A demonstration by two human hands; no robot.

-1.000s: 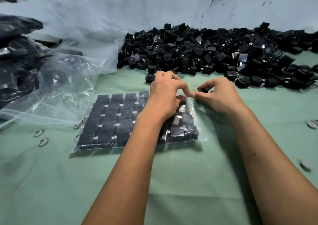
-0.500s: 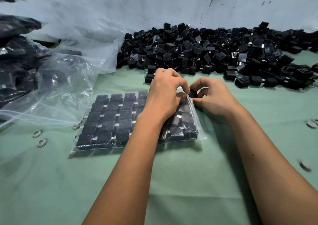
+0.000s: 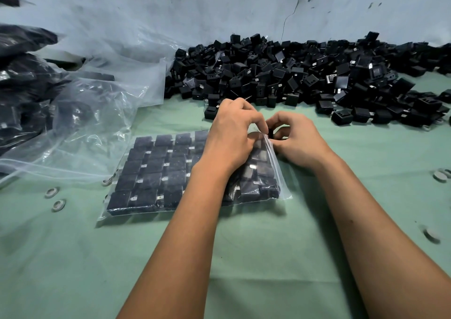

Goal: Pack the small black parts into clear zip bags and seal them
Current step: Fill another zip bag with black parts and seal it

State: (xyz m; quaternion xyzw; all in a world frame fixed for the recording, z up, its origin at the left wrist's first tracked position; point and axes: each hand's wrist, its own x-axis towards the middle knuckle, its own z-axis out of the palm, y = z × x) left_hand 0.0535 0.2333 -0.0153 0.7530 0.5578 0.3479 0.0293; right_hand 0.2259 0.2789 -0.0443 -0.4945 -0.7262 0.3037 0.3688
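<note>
A clear zip bag (image 3: 156, 172) lies flat on the green table, filled with rows of small black parts. My left hand (image 3: 231, 138) rests over the bag's right end, its fingers curled at the bag's open mouth and pinching the plastic edge. My right hand (image 3: 297, 140) is just right of the mouth and holds one small black part (image 3: 270, 132) between thumb and fingers at the opening. A big heap of loose black parts (image 3: 305, 74) stretches along the back of the table, close behind both hands.
Crumpled empty clear bags (image 3: 92, 113) lie at the left, with filled bags of black parts (image 3: 22, 94) stacked behind them. Small grey washers (image 3: 55, 199) dot the green table (image 3: 268, 257) at left and right. A pale wall stands behind.
My right hand has brought a small black part leftward to the bag's mouth. My left hand has stayed on the bag, its fingers still at the opening.
</note>
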